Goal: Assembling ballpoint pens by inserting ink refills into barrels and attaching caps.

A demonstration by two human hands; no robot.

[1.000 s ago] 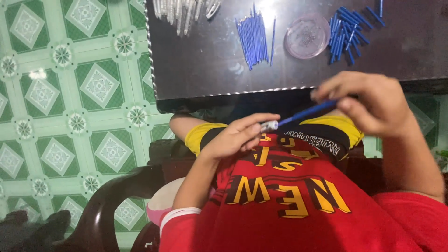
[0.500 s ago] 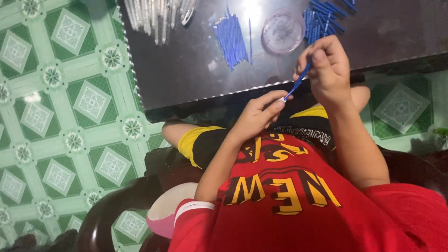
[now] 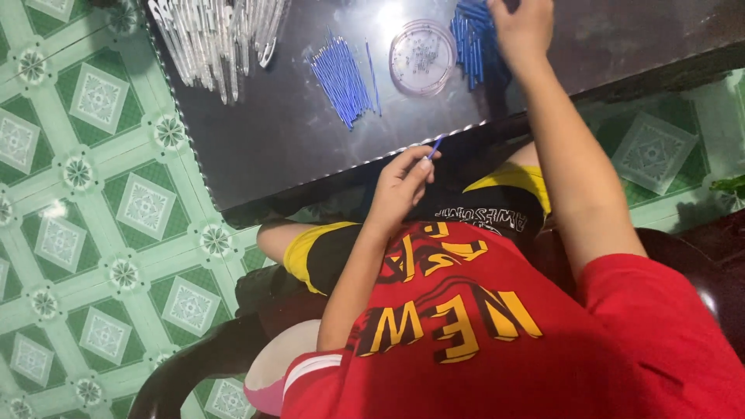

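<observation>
A home room: patterned green floor tiles (image 3: 85,233), dark low table (image 3: 256,147).

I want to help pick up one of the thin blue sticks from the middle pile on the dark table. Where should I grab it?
Probably pinch a stick in the middle blue pile from above, near its lower end. The sticks lie flat, side by side, and fan apart slightly there, so fingertips fit more easily. The right hand is reaching into the other blue pile from above too.

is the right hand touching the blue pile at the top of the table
Touching. The head view shows the right hand lying on the pile of blue pen refills, its fingers among them with no gap.
</observation>
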